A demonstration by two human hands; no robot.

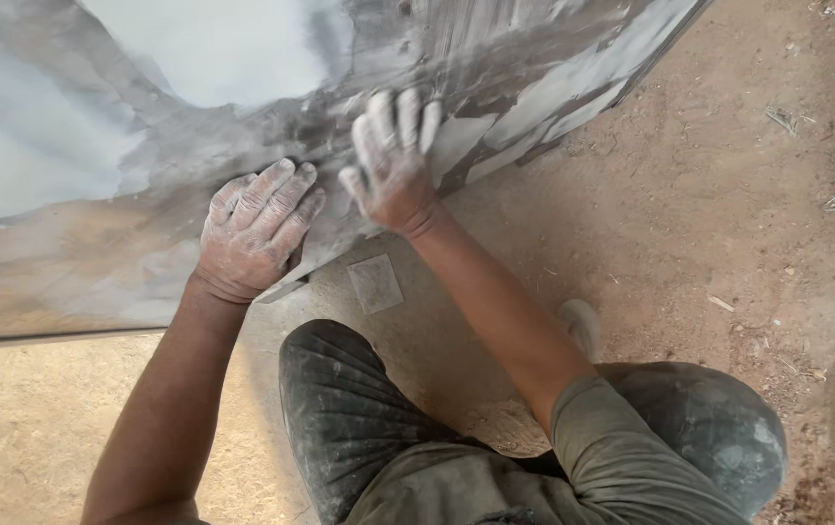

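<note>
We're outdoors in a rough work yard, the kind where body repair gets done on bare earth. The dirt ground (690, 214) is reddish, dry and strewn with twigs and bits of debris. A big grey panel (96, 194) smeared with patches of filler and sanding dust fills the upper frame. A small square of sandpaper (375, 283) lies in the dirt, and white dust coats the trousers (339, 408) of the crouching person.
</note>
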